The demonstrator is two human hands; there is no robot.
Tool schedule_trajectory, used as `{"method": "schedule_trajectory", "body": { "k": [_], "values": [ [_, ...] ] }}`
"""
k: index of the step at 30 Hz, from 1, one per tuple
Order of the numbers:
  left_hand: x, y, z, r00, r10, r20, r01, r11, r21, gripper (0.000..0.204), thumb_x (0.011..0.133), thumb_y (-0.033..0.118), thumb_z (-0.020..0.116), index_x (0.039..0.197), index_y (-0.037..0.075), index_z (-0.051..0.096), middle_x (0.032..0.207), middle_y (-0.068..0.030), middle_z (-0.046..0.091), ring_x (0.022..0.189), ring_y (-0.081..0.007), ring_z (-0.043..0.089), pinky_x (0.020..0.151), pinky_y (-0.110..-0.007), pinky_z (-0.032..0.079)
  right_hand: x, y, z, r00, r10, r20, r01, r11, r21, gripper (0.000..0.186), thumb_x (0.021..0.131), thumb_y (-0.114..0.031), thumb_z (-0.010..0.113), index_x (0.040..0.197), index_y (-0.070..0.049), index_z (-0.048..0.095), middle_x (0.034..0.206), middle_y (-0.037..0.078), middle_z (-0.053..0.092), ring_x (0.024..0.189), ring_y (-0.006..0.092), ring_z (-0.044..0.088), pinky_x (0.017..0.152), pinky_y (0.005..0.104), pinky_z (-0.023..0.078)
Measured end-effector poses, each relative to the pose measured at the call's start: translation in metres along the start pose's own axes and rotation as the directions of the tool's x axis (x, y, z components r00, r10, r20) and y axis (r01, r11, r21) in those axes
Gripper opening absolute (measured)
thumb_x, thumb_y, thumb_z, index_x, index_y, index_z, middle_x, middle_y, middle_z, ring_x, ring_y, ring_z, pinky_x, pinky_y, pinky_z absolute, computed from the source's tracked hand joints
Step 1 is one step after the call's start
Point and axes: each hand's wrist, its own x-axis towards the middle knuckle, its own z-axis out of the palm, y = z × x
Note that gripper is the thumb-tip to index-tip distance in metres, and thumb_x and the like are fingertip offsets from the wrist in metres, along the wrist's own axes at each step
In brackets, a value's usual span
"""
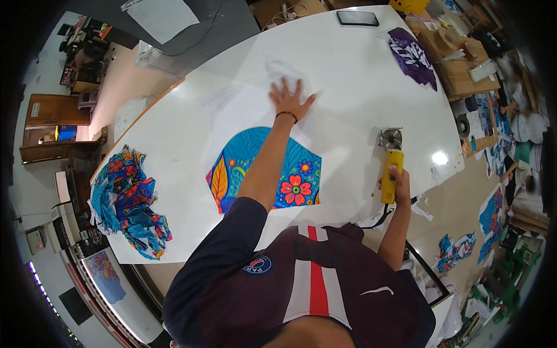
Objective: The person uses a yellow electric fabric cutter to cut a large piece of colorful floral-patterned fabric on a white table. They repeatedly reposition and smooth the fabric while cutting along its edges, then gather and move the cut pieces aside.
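My left hand (pixel 292 103) lies with fingers spread at the far end of a printed fabric piece (pixel 297 184), over thin white material (pixel 232 110) that barely stands out from the table. The fabric is blue with bright flowers and leaves, and my left forearm crosses it and hides its middle. To the right, my right hand (pixel 401 185) is wrapped round the yellow body of an electric rotary cutter (pixel 393 159). Its round metal blade head points away from me, over the white tabletop. A black cord trails from its near end.
Crumpled printed fabric (pixel 129 203) lies at the table's left edge. A purple cloth (pixel 413 58) and a phone (pixel 357 18) rest at the far right of the white table (pixel 348 75). Cardboard boxes (pixel 449 64) stand beyond its right edge. Fabric scraps (pixel 455 252) lie on the floor.
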Motion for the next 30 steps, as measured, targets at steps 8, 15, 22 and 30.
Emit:
{"method": "schedule_trajectory", "body": {
  "k": [8, 15, 22, 30],
  "values": [
    [-0.075, 0.005, 0.011, 0.929, 0.252, -0.271, -0.316, 0.921, -0.226, 0.069, 0.101, 0.049, 0.06, 0.159, 0.014, 0.044, 0.169, -0.0224, 0.027, 0.156, -0.0485, 0.021, 0.123, -0.066, 0.02, 0.0, -0.002, 0.0, 1.0, 0.01, 0.013, -0.009, 1.0, -0.028, 0.039, 0.095, -0.029, 0.068, 0.113, 0.005, 0.059, 0.081, 0.015, 0.067, 0.065, 0.025, 0.07, 0.055, 0.0369, 0.061],
    [-0.288, -0.063, 0.013, 0.985, -0.127, -0.115, 0.135, 0.989, 0.06, 0.09, 0.095, 0.066, 0.059, 0.164, 0.014, 0.035, 0.171, -0.0274, 0.015, 0.158, -0.0514, 0.008, 0.124, -0.068, 0.009, -0.004, -0.006, 0.002, 0.999, -0.005, 0.032, 0.008, 0.996, -0.09, 0.039, 0.096, -0.029, 0.069, 0.114, 0.004, 0.06, 0.081, 0.014, 0.066, 0.064, 0.0237, 0.07, 0.056, 0.0367, 0.061],
    [-0.365, -0.09, 0.003, 0.963, -0.256, -0.084, 0.26, 0.965, 0.04, 0.095, 0.093, 0.067, 0.062, 0.166, 0.015, 0.03, 0.172, -0.0259, 0.014, 0.159, -0.0478, 0.01, 0.125, -0.066, 0.011, -0.008, 0.017, 0.001, 0.998, -0.053, -0.02, 0.042, 0.928, -0.369, 0.032, 0.093, -0.023, 0.073, 0.117, -0.004, 0.062, 0.089, 0.008, 0.066, 0.075, 0.0213, 0.071, 0.058, 0.0343, 0.059],
    [-0.395, -0.109, 0.015, 0.94, -0.235, -0.248, 0.251, 0.967, 0.035, 0.085, 0.097, 0.055, 0.063, 0.164, 0.012, 0.033, 0.171, -0.0225, 0.02, 0.159, -0.0436, 0.015, 0.126, -0.062, 0.012, -0.086, -0.002, 0.057, 0.976, -0.158, 0.148, 0.199, 0.385, -0.901, 0.053, 0.081, -0.035, 0.08, 0.12, -0.004, 0.06, 0.102, 0.021, 0.075, 0.091, 0.0384, 0.074, 0.081, 0.0474, 0.057]
  ]
}}
